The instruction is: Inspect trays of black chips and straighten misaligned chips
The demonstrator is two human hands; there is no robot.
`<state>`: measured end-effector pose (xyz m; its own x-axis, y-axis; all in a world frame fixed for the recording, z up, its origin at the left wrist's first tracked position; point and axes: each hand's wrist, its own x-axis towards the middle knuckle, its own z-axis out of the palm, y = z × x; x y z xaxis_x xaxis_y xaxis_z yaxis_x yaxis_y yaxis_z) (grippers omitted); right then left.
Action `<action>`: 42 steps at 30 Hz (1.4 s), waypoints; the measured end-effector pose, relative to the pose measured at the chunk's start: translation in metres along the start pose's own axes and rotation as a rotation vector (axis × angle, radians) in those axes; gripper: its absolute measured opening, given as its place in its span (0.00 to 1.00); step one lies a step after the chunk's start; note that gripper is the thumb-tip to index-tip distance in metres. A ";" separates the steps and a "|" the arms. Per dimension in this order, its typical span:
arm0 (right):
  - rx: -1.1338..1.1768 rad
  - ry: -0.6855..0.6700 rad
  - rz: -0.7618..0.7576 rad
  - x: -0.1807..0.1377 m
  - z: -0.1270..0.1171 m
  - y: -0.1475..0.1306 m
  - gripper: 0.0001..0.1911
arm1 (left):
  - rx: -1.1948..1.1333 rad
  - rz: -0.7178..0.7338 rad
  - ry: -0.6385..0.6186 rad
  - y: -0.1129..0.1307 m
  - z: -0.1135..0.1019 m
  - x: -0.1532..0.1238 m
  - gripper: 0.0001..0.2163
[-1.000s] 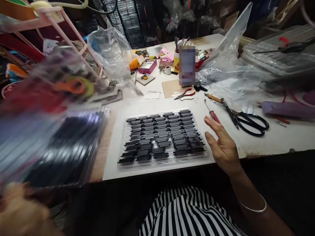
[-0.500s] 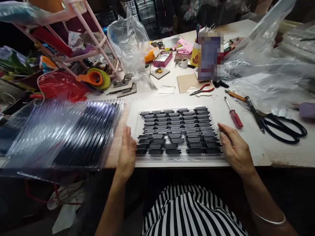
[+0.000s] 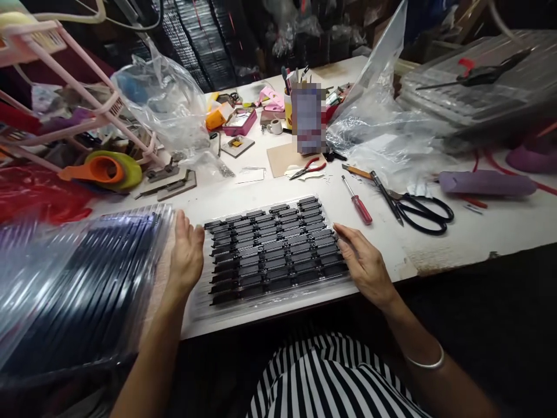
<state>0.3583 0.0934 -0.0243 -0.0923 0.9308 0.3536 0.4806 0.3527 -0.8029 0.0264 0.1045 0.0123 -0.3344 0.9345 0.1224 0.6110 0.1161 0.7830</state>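
A clear plastic tray [image 3: 198,302] holding several rows of small black parts [image 3: 274,249] lies flat on the white table in front of me. My left hand [image 3: 186,255] rests against the tray's left side, fingers straight and together, holding nothing. My right hand [image 3: 365,264] lies at the tray's right side, fingers stretched out flat along its edge. To the left sits a stack of similar clear trays [image 3: 73,284] filled with black parts, partly blurred.
A red-handled screwdriver [image 3: 357,202], black scissors [image 3: 420,209] and red pliers [image 3: 308,168] lie behind the tray. Clear plastic bags [image 3: 383,128], a pen cup, small boxes and a pink wire rack [image 3: 65,75] crowd the back. The table's front edge runs just under my hands.
My left hand came to the tray's left side and stays there. My right hand dropped from the air to the tray's right edge. The view shifted.
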 end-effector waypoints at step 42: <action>0.460 -0.141 0.707 -0.065 -0.041 -0.030 0.27 | -0.776 -0.842 0.006 -0.023 -0.066 -0.155 0.27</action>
<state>0.3854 0.0184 -0.0037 -0.0265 0.9394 -0.3419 0.0672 -0.3396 -0.9382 0.0169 -0.0651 0.0156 -0.4321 0.6567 -0.6181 -0.4150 0.4637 0.7828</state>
